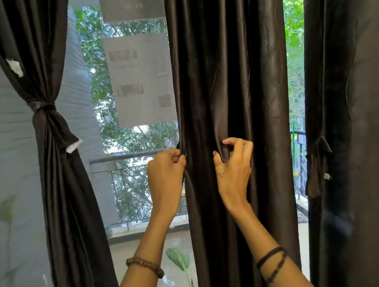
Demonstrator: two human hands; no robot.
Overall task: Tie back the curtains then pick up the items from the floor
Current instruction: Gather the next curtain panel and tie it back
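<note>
Three dark brown curtains hang in front of a screened window. The left curtain (54,157) is gathered and bound at mid height by a fabric tie (42,105). The middle curtain (229,69) hangs loose. My left hand (165,176) grips its left edge at about waist height. My right hand (231,164) pinches a fold of the same curtain a little to the right. The right curtain (355,102) hangs untied, with a loose tie strap (318,165) dangling on its left edge. No floor items are in view.
Behind the mesh screen are a balcony railing (124,157), trees and a pale wall (3,163). Papers (139,78) are stuck on the screen. A leafy plant (178,259) stands low between the left and middle curtains.
</note>
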